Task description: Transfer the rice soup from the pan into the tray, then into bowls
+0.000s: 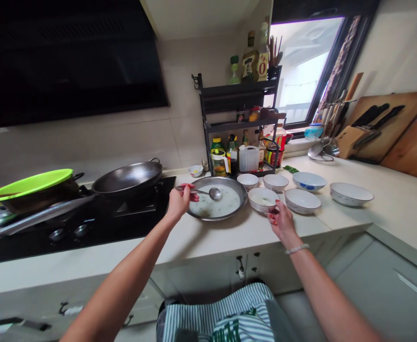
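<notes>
My left hand (182,199) is closed round the handle of a metal spoon (215,194). The spoon's bowl is over a wide steel basin (246,197) that holds a milky white soup (217,204) with dark bits in it. My right hand (283,219) grips the near right rim of a small white bowl (258,205) beside the basin. Some pale food or liquid shows inside that bowl. More white bowls stand close by: a small bowl (247,181), another small bowl (276,183) and a wider bowl (303,201).
A blue-patterned bowl (308,181) and a shallow bowl (351,194) stand to the right. A wok (128,178) and a pot under a bright green colander (33,183) sit on the black stove at left. A black rack (242,127) of bottles and a knife block (353,137) stand behind.
</notes>
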Motion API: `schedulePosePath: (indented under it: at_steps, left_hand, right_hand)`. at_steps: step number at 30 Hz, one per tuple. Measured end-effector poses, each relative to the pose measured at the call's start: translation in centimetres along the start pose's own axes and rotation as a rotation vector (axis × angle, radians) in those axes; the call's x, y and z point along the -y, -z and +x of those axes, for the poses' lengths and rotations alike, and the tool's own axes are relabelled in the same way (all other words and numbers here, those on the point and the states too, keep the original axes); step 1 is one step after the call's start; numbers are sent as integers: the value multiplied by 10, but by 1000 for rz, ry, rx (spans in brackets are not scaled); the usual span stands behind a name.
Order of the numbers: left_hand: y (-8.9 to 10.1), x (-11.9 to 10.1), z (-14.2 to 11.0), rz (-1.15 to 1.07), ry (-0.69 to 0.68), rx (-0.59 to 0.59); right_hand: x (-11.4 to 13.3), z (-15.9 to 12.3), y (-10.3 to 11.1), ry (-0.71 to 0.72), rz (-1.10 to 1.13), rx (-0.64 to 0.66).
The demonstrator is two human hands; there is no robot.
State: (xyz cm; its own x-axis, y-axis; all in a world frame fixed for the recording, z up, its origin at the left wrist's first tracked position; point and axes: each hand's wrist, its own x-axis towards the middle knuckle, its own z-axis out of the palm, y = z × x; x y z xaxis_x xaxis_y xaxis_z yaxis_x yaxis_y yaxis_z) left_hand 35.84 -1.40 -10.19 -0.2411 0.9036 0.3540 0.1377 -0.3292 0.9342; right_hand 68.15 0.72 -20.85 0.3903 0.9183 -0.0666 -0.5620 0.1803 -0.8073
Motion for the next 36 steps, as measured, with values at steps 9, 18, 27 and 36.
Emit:
schedulePosePath:
  at_steps: [9, 18, 27, 36]
  left_hand:
    - [18, 5, -16, 241, -75, 85]
    - [20, 12, 0, -26, 163, -216]
    - [22, 0, -1, -137, 268, -315]
    - [21, 1, -2, -87, 223, -298]
  right_hand:
    - [1, 0, 0, -20, 9, -8]
    - [1, -1, 0, -11, 1, -2]
    - [-1, 3, 2, -19, 9, 17]
    - [-2, 1, 2, -14, 11, 15]
